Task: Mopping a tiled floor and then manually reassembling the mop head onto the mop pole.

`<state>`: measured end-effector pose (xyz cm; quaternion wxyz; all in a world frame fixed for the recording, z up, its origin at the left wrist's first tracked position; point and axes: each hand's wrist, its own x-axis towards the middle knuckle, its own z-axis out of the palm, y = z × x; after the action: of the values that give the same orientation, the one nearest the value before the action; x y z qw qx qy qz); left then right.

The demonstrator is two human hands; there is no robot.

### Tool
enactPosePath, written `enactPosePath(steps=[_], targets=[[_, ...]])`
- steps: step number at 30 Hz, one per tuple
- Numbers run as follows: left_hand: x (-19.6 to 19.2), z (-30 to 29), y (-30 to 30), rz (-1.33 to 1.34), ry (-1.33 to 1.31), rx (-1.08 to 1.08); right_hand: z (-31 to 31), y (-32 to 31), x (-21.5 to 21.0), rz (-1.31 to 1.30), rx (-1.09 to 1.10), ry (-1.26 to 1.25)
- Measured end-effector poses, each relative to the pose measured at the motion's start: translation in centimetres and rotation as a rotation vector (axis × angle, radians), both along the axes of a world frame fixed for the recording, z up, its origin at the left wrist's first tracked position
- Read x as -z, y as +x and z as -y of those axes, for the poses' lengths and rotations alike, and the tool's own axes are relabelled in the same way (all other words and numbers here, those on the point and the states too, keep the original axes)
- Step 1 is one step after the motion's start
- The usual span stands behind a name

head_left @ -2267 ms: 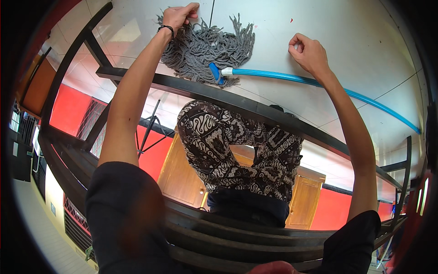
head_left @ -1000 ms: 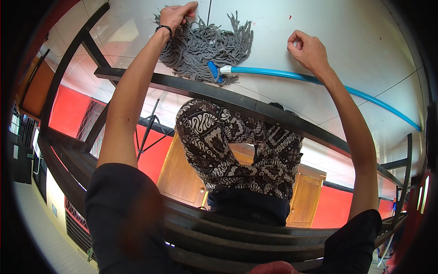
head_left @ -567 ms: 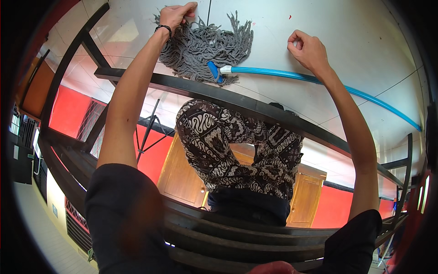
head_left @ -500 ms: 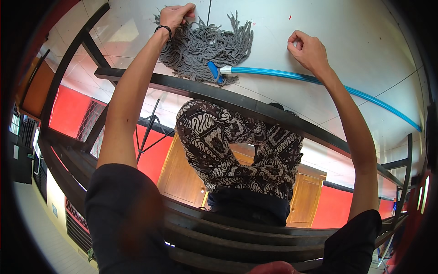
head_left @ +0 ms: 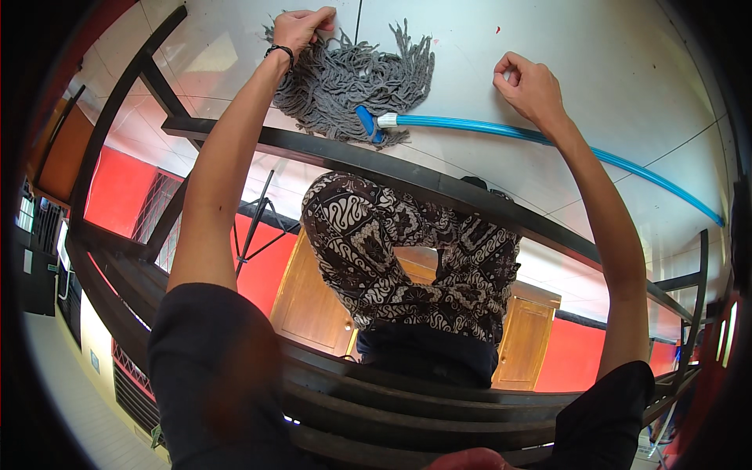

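My left hand [head_left: 304,30] is closed, thumb and forefinger drawn together at the upper left edge of a grey string mop head [head_left: 360,78]. Whether it grips a strand or anything else is too small to make out. A dark bracelet [head_left: 280,55] circles that wrist. To the right, my right hand [head_left: 531,84] has its fingers curled in against the thumb; what it holds, if anything, cannot be made out. The mop's blue handle [head_left: 478,125] joins the head by a white collar [head_left: 388,120] and blue clamp [head_left: 369,124], running rightward past my right wrist.
A dark bar [head_left: 376,162] crosses below the mop, with dark slats [head_left: 439,407] lower down. Between them are legs in patterned trousers [head_left: 439,290]. Wooden doors [head_left: 309,305], red wall panels [head_left: 117,192] and a black tripod [head_left: 254,219] show behind. White tiles [head_left: 627,70] surround the mop.
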<state>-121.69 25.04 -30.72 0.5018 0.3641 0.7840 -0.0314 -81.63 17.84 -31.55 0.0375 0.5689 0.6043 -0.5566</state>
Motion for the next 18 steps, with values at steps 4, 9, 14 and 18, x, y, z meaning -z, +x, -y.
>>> enactPosePath(steps=[4, 9, 14, 18], targets=[[0.0, 0.1, 0.0, 0.022, 0.008, -0.009, 0.1, 0.0, 0.0, 0.005, 0.0, -0.01], [0.5, 0.4, -0.5, -0.002, 0.015, 0.016, 0.3, 0.0, 0.2, -0.015, 0.019, 0.024], [1.4, 0.5, -1.5, -0.033, 0.011, 0.011, 0.0, 0.0, 0.0, 0.008, -0.012, -0.01], [1.8, 0.6, -2.1, 0.003, 0.011, 0.013, -0.1, 0.0, -0.1, 0.003, -0.012, -0.006]])
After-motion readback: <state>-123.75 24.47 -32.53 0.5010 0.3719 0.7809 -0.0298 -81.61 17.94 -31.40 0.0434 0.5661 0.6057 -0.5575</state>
